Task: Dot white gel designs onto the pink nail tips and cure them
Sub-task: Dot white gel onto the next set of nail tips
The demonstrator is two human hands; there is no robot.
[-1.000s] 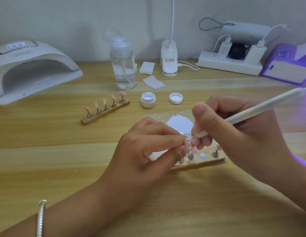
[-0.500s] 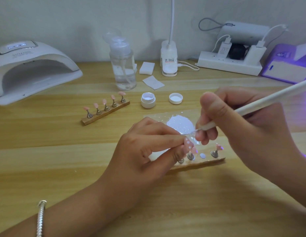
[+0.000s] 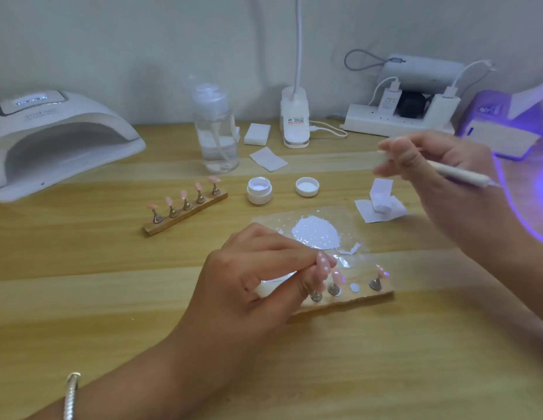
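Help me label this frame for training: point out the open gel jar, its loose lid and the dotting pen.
open gel jar [image 3: 259, 197], head view, on its white side wall.
lid [image 3: 307, 187], head view, on its upturned inside.
dotting pen [image 3: 459, 174], head view, on the bare white shaft.

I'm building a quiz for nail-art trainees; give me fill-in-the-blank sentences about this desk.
The left hand pinches a pink nail tip bearing white ____. The dotting pen is held in the ____ hand. The far wooden holder carries ____ pink tips. The gel jar stands ____, its lid beside it.
Missing: dots; right; five; open.
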